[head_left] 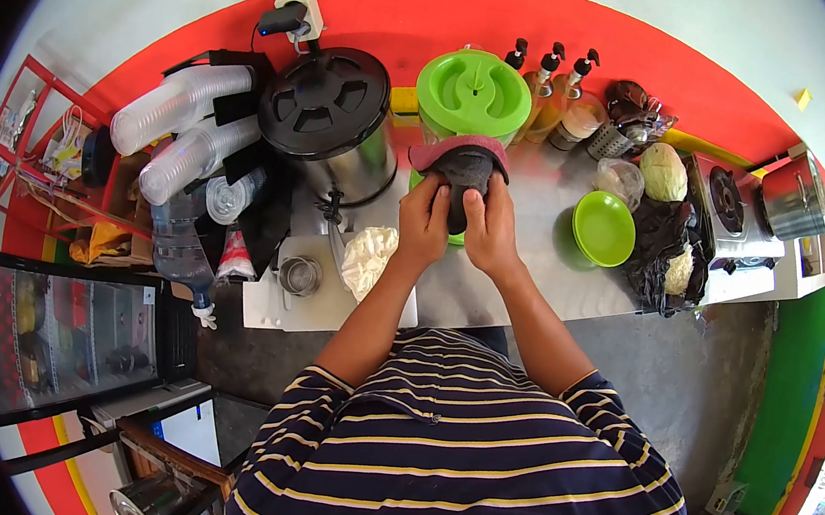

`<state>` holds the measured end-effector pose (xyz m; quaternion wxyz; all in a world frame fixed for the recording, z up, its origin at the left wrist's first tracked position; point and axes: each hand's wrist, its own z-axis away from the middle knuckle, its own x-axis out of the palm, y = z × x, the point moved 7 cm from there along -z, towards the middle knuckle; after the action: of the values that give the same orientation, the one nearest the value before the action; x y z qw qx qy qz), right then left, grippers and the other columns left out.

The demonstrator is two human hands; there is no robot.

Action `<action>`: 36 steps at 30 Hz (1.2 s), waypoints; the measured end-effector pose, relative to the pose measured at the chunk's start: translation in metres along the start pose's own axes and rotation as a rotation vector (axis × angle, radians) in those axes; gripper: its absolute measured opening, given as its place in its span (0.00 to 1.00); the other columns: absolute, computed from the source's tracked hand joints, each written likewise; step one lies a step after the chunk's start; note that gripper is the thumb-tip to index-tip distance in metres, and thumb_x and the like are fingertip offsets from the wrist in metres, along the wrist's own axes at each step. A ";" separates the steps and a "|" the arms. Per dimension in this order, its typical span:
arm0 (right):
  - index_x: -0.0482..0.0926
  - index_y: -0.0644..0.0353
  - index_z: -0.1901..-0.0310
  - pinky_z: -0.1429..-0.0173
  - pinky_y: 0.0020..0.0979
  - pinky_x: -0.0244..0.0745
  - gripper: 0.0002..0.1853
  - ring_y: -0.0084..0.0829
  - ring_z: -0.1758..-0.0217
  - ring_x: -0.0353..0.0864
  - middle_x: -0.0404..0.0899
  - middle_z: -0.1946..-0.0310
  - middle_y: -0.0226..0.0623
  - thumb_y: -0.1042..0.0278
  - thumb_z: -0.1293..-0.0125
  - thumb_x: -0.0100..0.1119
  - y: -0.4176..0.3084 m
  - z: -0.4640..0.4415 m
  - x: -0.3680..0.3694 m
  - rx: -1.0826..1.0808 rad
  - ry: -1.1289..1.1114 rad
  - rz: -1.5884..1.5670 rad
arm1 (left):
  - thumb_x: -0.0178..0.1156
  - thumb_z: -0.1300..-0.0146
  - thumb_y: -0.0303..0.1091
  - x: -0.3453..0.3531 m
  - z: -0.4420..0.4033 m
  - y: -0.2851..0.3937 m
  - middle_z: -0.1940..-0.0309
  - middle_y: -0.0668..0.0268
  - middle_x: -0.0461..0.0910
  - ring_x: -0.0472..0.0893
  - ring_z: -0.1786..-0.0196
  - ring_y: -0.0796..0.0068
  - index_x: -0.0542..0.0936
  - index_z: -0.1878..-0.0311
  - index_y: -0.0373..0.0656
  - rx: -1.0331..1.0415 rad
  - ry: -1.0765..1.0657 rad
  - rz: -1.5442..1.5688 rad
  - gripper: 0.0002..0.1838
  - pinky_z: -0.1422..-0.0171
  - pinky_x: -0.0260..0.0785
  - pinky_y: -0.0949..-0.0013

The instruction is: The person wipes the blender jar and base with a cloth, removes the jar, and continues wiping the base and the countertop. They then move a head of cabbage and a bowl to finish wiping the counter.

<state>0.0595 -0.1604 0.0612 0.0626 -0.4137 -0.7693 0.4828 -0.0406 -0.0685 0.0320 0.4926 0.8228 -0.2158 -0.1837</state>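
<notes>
My left hand [423, 223] and my right hand [492, 231] are closed on what looks like a cap [464, 169], dark grey with a curved maroon brim. Both thumbs press on its dark fabric, and the brim points away from me. The cap is held up in front of a green-lidded drink dispenser [475, 93], hiding most of its body. Below my left forearm lies crumpled pale paper or cloth [369, 261] on a white board [321, 313].
A black-lidded steel urn [326, 108] stands left of the dispenser, beside stacked plastic cups [182, 108]. Pump bottles [555, 97] line the back wall. To the right are a green bowl [604, 227], a cabbage [663, 171], a black plastic bag [665, 249] and a stove [734, 211] with a pot [796, 200].
</notes>
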 end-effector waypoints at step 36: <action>0.81 0.68 0.40 0.45 0.37 0.81 0.15 0.38 0.54 0.89 0.90 0.56 0.48 0.71 0.23 0.61 -0.038 -0.038 -0.059 0.282 -0.374 0.018 | 0.65 0.33 0.42 0.007 -0.036 0.032 0.69 0.53 0.89 0.87 0.66 0.67 0.85 0.56 0.28 -0.416 0.091 0.145 0.20 0.58 0.76 0.60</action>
<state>0.0944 -0.1828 0.1295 -0.0280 -0.3110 -0.6888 0.6542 -0.0222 -0.0594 0.0763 0.6731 0.6930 -0.2095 -0.1509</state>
